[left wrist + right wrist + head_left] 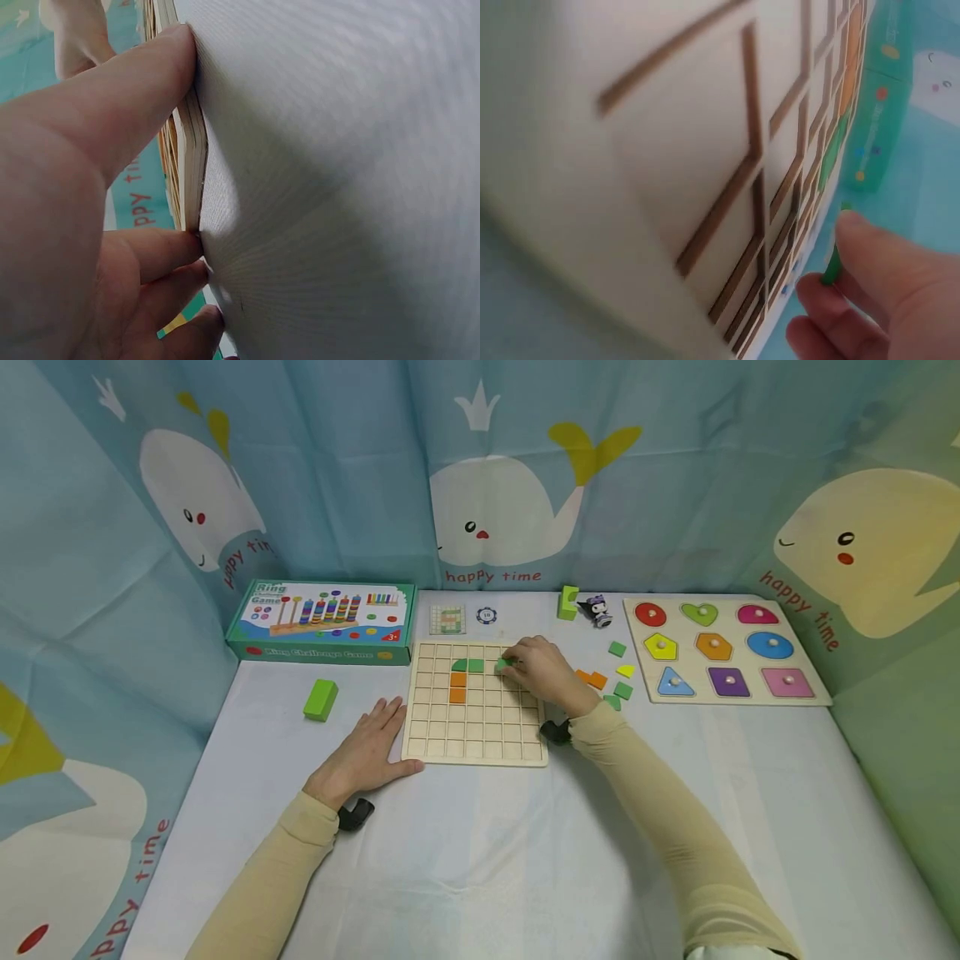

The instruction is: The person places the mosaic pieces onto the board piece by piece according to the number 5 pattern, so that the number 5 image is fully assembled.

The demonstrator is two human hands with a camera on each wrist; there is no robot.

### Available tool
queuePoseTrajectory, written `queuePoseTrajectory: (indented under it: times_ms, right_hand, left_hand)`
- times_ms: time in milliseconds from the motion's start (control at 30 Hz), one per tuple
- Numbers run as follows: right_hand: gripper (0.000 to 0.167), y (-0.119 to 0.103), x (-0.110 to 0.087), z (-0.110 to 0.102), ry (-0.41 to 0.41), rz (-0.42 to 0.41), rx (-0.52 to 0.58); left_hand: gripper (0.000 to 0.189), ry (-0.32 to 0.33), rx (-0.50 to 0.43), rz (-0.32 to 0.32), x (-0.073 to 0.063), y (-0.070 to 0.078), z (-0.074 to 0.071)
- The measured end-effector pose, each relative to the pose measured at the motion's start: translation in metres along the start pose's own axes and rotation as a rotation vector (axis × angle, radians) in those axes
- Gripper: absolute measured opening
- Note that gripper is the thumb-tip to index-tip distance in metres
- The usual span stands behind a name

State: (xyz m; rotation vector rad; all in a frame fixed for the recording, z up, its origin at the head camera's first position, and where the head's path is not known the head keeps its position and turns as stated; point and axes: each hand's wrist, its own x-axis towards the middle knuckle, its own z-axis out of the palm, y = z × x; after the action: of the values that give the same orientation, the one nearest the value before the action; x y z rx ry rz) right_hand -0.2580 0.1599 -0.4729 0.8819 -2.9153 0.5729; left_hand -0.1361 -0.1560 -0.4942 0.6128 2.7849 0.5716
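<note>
A wooden grid board lies on the table with square cells. Its upper rows hold a green quarter-round tile, a green square tile and two orange square tiles below. My right hand pinches a green tile between thumb and fingers over the upper right of the board. My left hand lies with fingers spread at the board's lower left corner; in the left wrist view the thumb and fingertips touch the board's edge.
Right of the board lie several loose green, orange and yellow tiles. Beyond them is a knob shape puzzle. A pattern card, a round token, a green block, a game box and a small figurine stand around.
</note>
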Motion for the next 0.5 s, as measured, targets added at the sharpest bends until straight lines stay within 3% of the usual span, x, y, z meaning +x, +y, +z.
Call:
queuePoseTrajectory:
  times_ms: [500]
  right_hand:
    - [0.028,-0.012,0.012,0.006,-0.02,-0.021,-0.063]
  left_hand:
    - [0.1,-0.001,-0.004,-0.004,-0.001,0.002,-0.001]
